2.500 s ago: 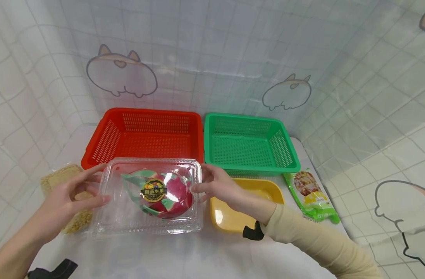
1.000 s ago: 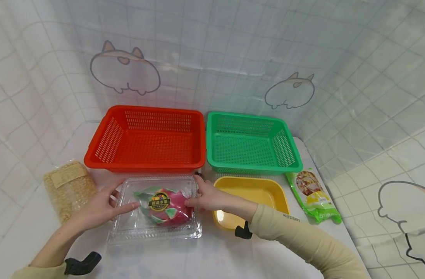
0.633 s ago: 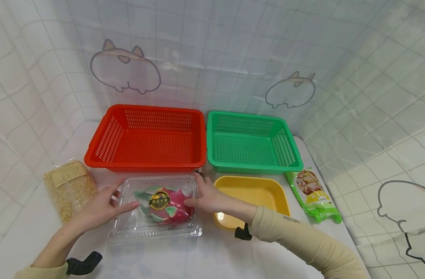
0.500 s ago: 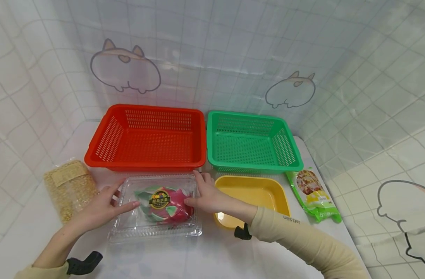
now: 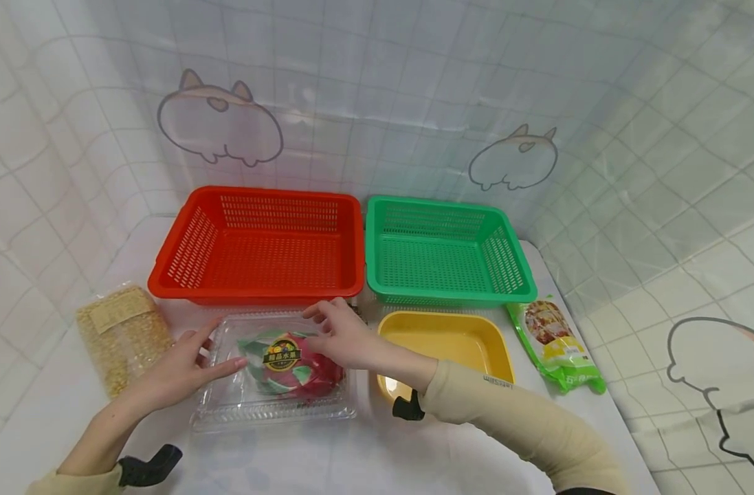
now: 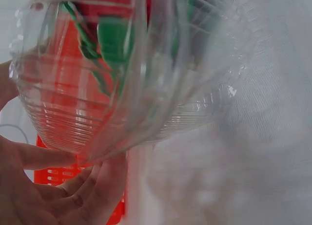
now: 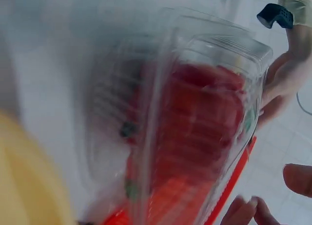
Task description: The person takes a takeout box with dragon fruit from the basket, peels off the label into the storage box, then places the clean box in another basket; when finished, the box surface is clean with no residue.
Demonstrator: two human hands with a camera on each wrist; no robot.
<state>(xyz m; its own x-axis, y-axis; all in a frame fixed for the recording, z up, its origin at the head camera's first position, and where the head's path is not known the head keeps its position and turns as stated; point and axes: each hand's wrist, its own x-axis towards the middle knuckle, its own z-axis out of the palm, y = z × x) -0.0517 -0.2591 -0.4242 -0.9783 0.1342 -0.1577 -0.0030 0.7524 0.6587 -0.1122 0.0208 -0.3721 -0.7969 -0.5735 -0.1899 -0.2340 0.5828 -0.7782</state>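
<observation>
A clear plastic clamshell fruit box (image 5: pixel 228 392) with a round fruit label rests on the table in the head view, with a red and green dragon fruit (image 5: pixel 321 378) inside. My left hand (image 5: pixel 175 371) holds its left side, thumb over the lid and fingers along the edge. In the left wrist view its fingers (image 6: pixel 105 186) meet the box's ribbed wall. My right hand (image 5: pixel 346 337) is over the lid's back right part, fingers bent and nothing gripped. In the right wrist view its thumb (image 7: pixel 298 178) stands apart from its fingers; contact with the lid cannot be told.
Directly behind the box stands a red basket (image 5: pixel 256 295), beside a green basket (image 5: pixel 451 295). A yellow bin (image 5: pixel 451 344) is right of the box. A bag of yellow grains (image 5: pixel 126 337) lies left, a green food packet (image 5: pixel 556 344) far right. A tiled curtain (image 5: pixel 377 103) hangs behind.
The box, held up in both hands at first, came down onto the table. My right hand has since left its right edge and shifted left over the lid; my left hand stayed.
</observation>
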